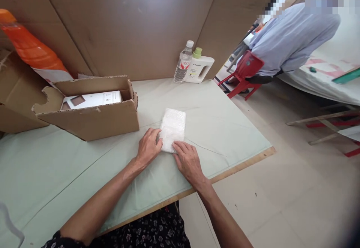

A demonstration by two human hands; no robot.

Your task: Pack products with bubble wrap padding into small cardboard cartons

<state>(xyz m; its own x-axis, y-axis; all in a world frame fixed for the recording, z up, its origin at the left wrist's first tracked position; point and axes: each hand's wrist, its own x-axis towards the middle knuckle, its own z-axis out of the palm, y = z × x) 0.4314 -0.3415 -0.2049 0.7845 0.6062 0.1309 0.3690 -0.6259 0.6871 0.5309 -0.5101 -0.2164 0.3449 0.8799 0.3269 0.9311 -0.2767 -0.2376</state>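
Bright, even daylight; soft shadows, warped edges.

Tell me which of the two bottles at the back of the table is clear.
The water bottle, left of the pair: see-through with a white cap. The detergent jug is opaque white, green-capped.

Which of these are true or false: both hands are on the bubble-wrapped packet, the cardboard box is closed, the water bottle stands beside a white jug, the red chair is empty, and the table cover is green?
1. Both the left hand and the right hand touch the bubble-wrapped packet. True.
2. The cardboard box is closed. False: its flaps are open, with a white box showing inside.
3. The water bottle stands beside a white jug. True.
4. The red chair is empty. False: a person in a light blue shirt sits on it.
5. The table cover is pale green. True.
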